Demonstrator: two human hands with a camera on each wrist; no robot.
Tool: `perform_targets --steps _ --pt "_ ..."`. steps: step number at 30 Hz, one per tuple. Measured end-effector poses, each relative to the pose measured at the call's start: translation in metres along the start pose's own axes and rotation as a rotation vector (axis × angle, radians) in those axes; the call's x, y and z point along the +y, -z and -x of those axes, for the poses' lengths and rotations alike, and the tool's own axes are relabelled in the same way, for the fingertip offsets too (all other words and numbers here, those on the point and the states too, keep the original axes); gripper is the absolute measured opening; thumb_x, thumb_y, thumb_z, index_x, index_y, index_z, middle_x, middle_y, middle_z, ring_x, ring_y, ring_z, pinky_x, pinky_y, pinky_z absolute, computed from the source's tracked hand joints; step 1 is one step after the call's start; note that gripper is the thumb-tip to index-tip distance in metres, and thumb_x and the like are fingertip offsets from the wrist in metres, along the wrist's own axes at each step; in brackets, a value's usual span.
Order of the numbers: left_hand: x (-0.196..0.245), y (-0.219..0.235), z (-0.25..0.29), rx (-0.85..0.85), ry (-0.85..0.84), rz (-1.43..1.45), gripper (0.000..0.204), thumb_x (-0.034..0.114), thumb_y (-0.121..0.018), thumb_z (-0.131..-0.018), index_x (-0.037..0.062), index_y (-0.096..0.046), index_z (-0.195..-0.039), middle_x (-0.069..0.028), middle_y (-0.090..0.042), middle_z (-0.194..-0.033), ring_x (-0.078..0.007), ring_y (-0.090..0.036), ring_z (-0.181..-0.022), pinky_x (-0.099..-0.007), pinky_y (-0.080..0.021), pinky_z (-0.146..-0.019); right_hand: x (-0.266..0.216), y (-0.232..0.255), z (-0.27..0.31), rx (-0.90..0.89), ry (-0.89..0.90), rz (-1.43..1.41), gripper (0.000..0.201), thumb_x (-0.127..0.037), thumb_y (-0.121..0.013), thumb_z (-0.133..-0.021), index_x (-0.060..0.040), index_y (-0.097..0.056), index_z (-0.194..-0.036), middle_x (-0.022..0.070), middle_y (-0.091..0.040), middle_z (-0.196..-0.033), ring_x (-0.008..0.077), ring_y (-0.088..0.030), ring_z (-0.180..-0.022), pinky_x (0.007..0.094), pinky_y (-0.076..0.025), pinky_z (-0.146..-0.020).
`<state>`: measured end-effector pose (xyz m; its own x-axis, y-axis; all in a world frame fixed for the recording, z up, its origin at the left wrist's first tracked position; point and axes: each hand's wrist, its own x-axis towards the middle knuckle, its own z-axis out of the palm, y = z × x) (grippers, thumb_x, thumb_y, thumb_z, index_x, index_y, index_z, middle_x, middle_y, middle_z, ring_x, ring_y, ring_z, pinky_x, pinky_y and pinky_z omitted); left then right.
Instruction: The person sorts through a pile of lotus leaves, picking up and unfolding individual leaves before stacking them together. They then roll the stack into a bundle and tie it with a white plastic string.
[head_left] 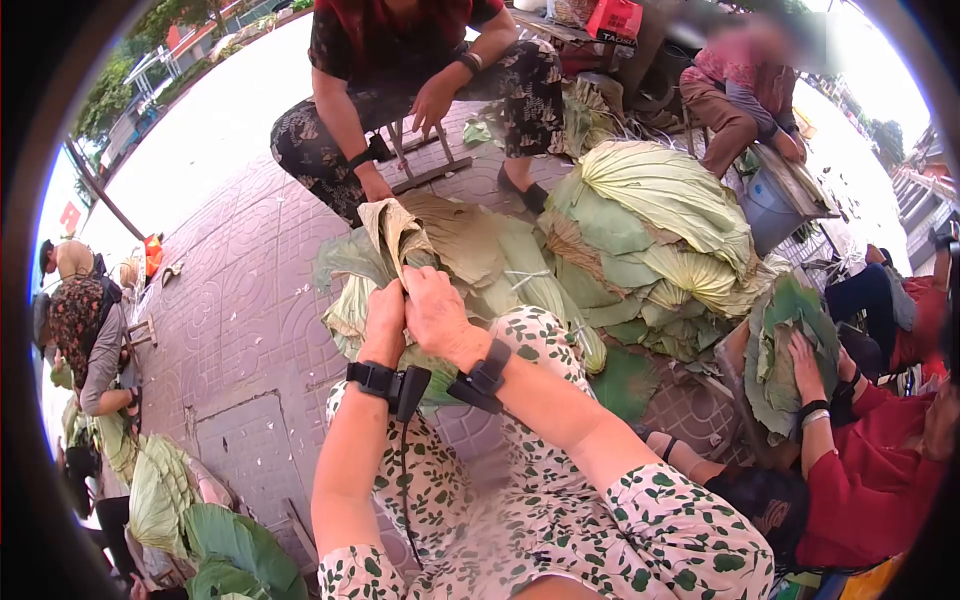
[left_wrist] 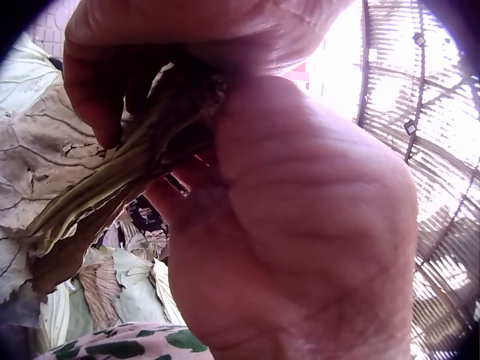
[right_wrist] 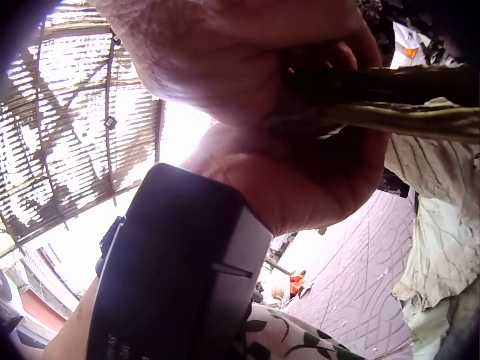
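Both hands meet over the lap at the narrow, bunched end of a dry brown lotus leaf. The left hand grips this end, and the right hand curls round it close beside. In the left wrist view, the leaf's folded stem end runs between the left hand and the right hand. Ribbed folds of the leaf come out of the grip in the right wrist view. A hand of the person opposite is right at the leaf's upper edge.
Pale green and brown leaves lie beneath, some bound with white string. A large leaf pile stands to the right. Beyond it is a blue-grey bucket. Another person in red handles leaves at right. Paving spreads left.
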<state>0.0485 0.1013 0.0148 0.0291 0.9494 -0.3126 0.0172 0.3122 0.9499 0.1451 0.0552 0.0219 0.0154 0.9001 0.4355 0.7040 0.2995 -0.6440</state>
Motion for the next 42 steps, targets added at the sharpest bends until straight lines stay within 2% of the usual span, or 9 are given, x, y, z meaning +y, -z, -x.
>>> perform_targets --steps 1,11,16,22,29,31,34,36,42 --pt "-0.003 0.003 0.0 -0.029 -0.119 -0.099 0.028 0.022 -0.048 -0.085 -0.0016 -0.062 -0.088 -0.0159 -0.063 -0.08 -0.0183 -0.059 -0.071 -0.0353 -0.044 -0.059 -0.001 0.0 -0.001 -0.022 -0.002 0.005 0.039 -0.006 -0.05 -0.078 0.001 -0.047 -0.116 0.019 -0.052 -0.1 0.0365 -0.049 -0.093 0.0435 -0.042 -0.08" --pt "-0.001 -0.005 0.001 0.063 -0.029 0.13 0.029 0.019 -0.053 -0.079 -0.0094 -0.059 -0.083 -0.0113 -0.06 -0.075 -0.0176 -0.055 -0.062 -0.0334 -0.041 -0.051 0.006 -0.005 -0.002 0.023 0.04 -0.023 0.026 -0.007 -0.053 -0.074 -0.0047 -0.047 -0.099 0.0165 -0.051 -0.095 0.0364 -0.049 -0.091 0.0459 -0.043 -0.075" --pt "-0.024 0.004 -0.014 -0.02 -0.319 -0.109 0.029 0.02 -0.053 -0.079 -0.009 -0.059 -0.079 -0.0121 -0.06 -0.073 -0.0174 -0.055 -0.063 -0.0335 -0.04 -0.051 0.007 -0.005 -0.001 0.046 0.077 -0.013 0.026 -0.007 -0.053 -0.074 -0.0043 -0.046 -0.098 0.0161 -0.05 -0.095 0.0365 -0.049 -0.091 0.0464 -0.042 -0.074" --pt "-0.036 0.007 -0.024 -0.024 -0.344 -0.088 0.029 0.02 -0.052 -0.079 -0.0085 -0.057 -0.081 -0.0119 -0.058 -0.073 -0.0169 -0.052 -0.061 -0.033 -0.039 -0.05 0.007 -0.005 -0.001 0.034 0.06 0.004 0.024 -0.006 -0.053 -0.074 -0.0045 -0.047 -0.097 0.0157 -0.05 -0.095 0.0363 -0.049 -0.091 0.046 -0.042 -0.075" --pt "-0.01 0.001 -0.005 -0.06 -0.231 -0.135 0.032 0.021 -0.052 -0.079 -0.0098 -0.055 -0.089 -0.0124 -0.058 -0.075 -0.0186 -0.055 -0.065 -0.0332 -0.041 -0.053 0.005 -0.003 -0.001 0.038 0.061 -0.008 0.023 -0.006 -0.053 -0.074 -0.0043 -0.047 -0.096 0.0158 -0.051 -0.094 0.0363 -0.049 -0.091 0.0458 -0.042 -0.075" --pt "-0.006 -0.003 -0.005 0.055 0.033 0.071 0.026 0.021 -0.052 -0.083 -0.0027 -0.06 -0.089 -0.019 -0.062 -0.081 -0.025 -0.06 -0.071 -0.0372 -0.045 -0.06 0.005 -0.002 -0.001 0.034 0.082 -0.01 0.039 -0.003 -0.052 -0.075 0.0018 -0.047 -0.113 0.0201 -0.051 -0.095 0.0384 -0.049 -0.086 0.0445 -0.042 -0.073" --pt "-0.011 0.001 -0.006 0.033 -0.125 -0.163 0.03 0.023 -0.05 -0.084 -0.0043 -0.061 -0.087 -0.0151 -0.063 -0.08 -0.02 -0.059 -0.071 -0.0351 -0.044 -0.059 0.008 -0.003 -0.001 0.045 0.102 -0.005 0.038 -0.003 -0.052 -0.075 0.002 -0.047 -0.112 0.0201 -0.051 -0.094 0.0382 -0.048 -0.085 0.0443 -0.041 -0.072" --pt "-0.002 -0.005 -0.002 0.077 0.019 0.005 0.029 0.021 -0.047 -0.086 -0.0039 -0.061 -0.088 -0.0149 -0.063 -0.08 -0.0202 -0.059 -0.071 -0.0349 -0.044 -0.059 0.007 -0.003 0.0 0.066 0.119 -0.018 0.037 -0.003 -0.051 -0.075 0.0023 -0.048 -0.111 0.0202 -0.051 -0.093 0.0383 -0.048 -0.084 0.0446 -0.041 -0.071" --pt "-0.013 -0.001 -0.01 0.047 -0.124 -0.202 0.022 0.014 -0.044 -0.086 -0.0007 -0.06 -0.091 -0.0226 -0.061 -0.082 -0.0283 -0.06 -0.074 -0.0381 -0.046 -0.062 0.009 -0.004 -0.001 0.087 0.141 -0.025 0.036 -0.003 -0.051 -0.075 0.0025 -0.048 -0.11 0.021 -0.051 -0.091 0.039 -0.048 -0.083 0.045 -0.04 -0.07"
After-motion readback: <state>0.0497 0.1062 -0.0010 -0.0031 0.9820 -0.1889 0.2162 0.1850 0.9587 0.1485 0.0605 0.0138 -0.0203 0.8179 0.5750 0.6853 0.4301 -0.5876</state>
